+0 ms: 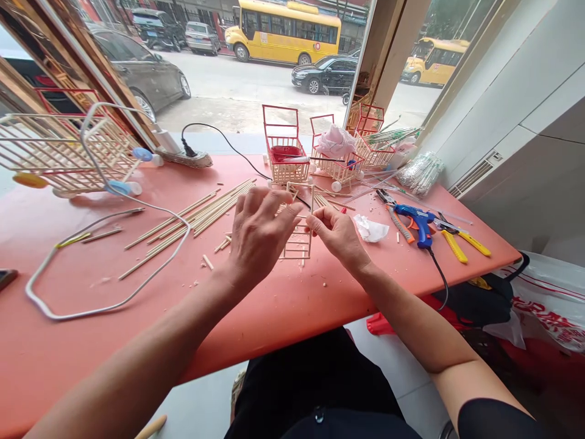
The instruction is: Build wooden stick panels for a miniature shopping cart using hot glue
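A small ladder-like frame of thin wooden sticks (298, 251) is held above the table in front of me. My right hand (337, 236) pinches its right side between thumb and fingers. Over the frame's upper left is my left hand (261, 230), its fingers bent and the thumb drawn in toward them; whatever they grip is hidden. Loose wooden sticks (214, 210) lie on the table left of the hands, with short offcuts (208, 262) nearby. Just beyond the frame stands a little stick-built cart (286, 164) with red trim and a red bowl-like thing inside.
Right of my hands lie a crumpled tissue (371, 229), a blue glue gun (418, 222), pliers (388, 201) and yellow-handled cutters (461, 242). More stick carts (338, 161) stand by the window. A larger cart (68, 158) and a white cable (123, 302) occupy the left.
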`<state>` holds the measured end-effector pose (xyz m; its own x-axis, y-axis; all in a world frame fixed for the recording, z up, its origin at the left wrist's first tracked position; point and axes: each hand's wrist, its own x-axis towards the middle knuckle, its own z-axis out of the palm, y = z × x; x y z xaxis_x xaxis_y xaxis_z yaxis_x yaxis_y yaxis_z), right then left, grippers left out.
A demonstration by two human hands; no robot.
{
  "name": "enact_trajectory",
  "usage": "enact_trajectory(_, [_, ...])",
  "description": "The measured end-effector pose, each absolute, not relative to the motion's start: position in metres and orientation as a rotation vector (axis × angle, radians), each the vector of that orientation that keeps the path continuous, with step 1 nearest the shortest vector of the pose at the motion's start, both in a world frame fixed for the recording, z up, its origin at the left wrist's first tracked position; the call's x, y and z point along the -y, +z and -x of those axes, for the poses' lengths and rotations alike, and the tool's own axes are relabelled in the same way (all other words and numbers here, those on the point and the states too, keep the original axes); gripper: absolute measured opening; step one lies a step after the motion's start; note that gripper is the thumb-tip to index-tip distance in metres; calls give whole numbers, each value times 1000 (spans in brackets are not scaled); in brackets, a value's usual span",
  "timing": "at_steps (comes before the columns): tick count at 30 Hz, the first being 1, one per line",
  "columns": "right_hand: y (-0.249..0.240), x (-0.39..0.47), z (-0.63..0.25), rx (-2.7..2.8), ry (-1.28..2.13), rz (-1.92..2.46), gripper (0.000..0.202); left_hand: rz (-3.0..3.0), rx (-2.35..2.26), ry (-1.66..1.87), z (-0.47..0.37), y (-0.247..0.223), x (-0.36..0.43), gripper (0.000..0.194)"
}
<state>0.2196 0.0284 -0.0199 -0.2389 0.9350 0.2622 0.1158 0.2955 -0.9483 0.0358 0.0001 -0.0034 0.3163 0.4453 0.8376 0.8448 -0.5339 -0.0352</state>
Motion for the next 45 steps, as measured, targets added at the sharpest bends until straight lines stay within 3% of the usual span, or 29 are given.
enact_trajectory(3, [-20,-27,-218,1598,1100,969,50,2138,1033,-1021,-38,-4,-1,8])
enact_trajectory(20, [-15,-21,-214,1560,1207,933,50,2242,1146,-1023,-37,-6,-1,23])
enact_trajectory(35, [-15,-23,-215,1531,1206,908,47,2211,1145,-1038,-38,-8,-3,22])
enact_trajectory(41, [-16,-29,-217,1457,1227,952,41,2294,1268,-1289,-34,-2,-4,21])
enact_trajectory(45, [-17,-32,-220,1425,1184,1003,32,2266,1738,-1598,-26,6,-8,23])
